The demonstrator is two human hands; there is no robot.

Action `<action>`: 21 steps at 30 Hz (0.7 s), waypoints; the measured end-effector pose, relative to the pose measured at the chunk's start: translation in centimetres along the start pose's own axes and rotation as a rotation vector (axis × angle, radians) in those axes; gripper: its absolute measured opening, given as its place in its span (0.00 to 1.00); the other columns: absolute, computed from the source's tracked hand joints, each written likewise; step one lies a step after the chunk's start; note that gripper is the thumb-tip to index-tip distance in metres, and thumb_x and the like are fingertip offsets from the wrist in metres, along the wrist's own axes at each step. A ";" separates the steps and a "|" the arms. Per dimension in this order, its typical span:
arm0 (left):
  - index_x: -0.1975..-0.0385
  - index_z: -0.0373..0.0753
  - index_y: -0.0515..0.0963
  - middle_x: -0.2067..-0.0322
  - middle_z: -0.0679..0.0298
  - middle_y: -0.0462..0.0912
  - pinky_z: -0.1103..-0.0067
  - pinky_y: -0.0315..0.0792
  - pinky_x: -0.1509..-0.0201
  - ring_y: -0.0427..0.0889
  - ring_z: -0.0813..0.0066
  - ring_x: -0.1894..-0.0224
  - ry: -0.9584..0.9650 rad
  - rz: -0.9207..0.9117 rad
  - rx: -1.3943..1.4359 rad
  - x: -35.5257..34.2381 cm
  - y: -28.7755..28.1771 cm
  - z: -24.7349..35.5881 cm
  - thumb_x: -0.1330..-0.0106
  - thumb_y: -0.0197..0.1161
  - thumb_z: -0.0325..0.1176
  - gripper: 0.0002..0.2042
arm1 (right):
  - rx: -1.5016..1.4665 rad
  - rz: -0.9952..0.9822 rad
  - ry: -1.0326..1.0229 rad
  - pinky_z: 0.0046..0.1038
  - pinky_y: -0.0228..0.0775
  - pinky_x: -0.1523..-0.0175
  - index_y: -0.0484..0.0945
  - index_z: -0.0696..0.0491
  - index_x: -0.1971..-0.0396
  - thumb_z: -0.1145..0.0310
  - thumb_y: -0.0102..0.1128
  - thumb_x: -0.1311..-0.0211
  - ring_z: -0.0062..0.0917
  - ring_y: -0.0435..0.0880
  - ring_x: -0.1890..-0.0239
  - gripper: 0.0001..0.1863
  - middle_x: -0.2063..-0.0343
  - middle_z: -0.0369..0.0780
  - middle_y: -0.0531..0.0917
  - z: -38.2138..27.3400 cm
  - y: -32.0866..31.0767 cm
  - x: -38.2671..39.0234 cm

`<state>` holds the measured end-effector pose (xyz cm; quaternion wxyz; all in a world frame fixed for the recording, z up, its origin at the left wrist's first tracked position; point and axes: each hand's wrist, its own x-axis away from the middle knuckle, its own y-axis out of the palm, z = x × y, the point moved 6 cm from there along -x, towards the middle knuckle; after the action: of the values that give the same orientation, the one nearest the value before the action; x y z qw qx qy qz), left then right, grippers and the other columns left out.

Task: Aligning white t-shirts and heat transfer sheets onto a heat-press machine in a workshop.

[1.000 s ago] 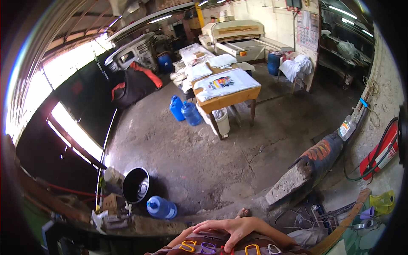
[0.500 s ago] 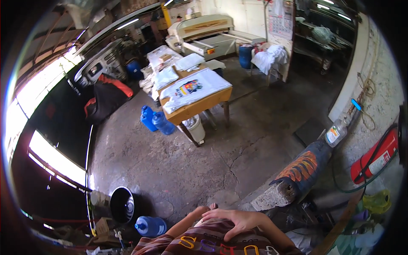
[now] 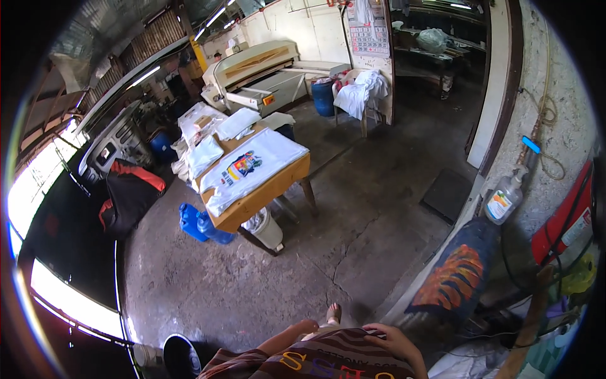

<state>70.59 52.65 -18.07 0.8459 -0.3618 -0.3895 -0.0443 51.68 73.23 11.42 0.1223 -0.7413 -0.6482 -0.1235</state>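
My left hand [image 3: 304, 326] is low in front of my body, beside the striped brown shirt [image 3: 271, 366] I wear; its fingers are mostly hidden. On the other side of the shirt front, my right hand [image 3: 390, 341] rests against the cloth, thumb and fingers apart, with nothing seen in it. Ahead stands a wooden table [image 3: 287, 179], away from both hands. A white T-shirt [image 3: 271, 151] with a colourful print lies flat along its near end. Folded white cloths [image 3: 237, 123] are stacked farther back on it.
Under the table are a white bucket [image 3: 268, 234] and blue water jugs [image 3: 192, 221]. To my right, a pump bottle [image 3: 504, 199] stands above a painted dark cover [image 3: 454, 265], near a red fire extinguisher [image 3: 562, 221]. A black basin [image 3: 180, 357] sits at lower left. A large machine [image 3: 252, 69] occupies the back.
My view has shifted, and the table now appears lower and farther left. My right hand has moved right across the shirt. One of my feet shows farther forward.
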 end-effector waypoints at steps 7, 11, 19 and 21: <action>0.57 0.46 0.76 0.57 0.59 0.78 0.71 0.68 0.51 0.75 0.62 0.54 0.039 0.044 -0.016 -11.3 -4.4 -14.8 0.42 0.51 0.43 0.16 | 0.239 0.055 -0.065 0.26 0.67 0.51 0.71 0.56 0.53 0.57 0.58 0.45 0.29 0.76 0.54 0.24 0.56 0.45 0.77 2.3 -5.4 -21.3; 0.57 0.46 0.76 0.57 0.59 0.78 0.71 0.68 0.51 0.75 0.62 0.54 0.109 0.054 0.019 -17.8 -9.7 -18.7 0.42 0.51 0.43 0.16 | 0.542 0.173 -0.345 0.27 0.69 0.54 0.72 0.54 0.54 0.57 0.57 0.45 0.32 0.77 0.57 0.22 0.56 0.45 0.76 -2.4 -9.3 -30.1; 0.56 0.47 0.76 0.57 0.61 0.78 0.70 0.68 0.51 0.75 0.63 0.54 0.264 0.012 0.072 -33.9 -27.9 -17.8 0.41 0.52 0.44 0.16 | 0.520 -0.056 -0.126 0.25 0.67 0.53 0.73 0.55 0.55 0.54 0.53 0.42 0.29 0.77 0.58 0.22 0.60 0.45 0.79 -1.4 -19.1 -44.1; 0.56 0.47 0.76 0.58 0.61 0.78 0.70 0.68 0.51 0.75 0.63 0.54 0.298 -0.048 0.083 -37.3 -30.0 -16.6 0.41 0.52 0.44 0.16 | 0.450 -0.182 0.038 0.25 0.66 0.53 0.73 0.57 0.54 0.54 0.52 0.40 0.26 0.77 0.58 0.23 0.61 0.42 0.80 -0.6 -20.5 -47.5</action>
<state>44.42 12.16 -33.76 0.9072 -0.3064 -0.2699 -0.1013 25.24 31.43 -3.82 0.2848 -0.6314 -0.7212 -0.0007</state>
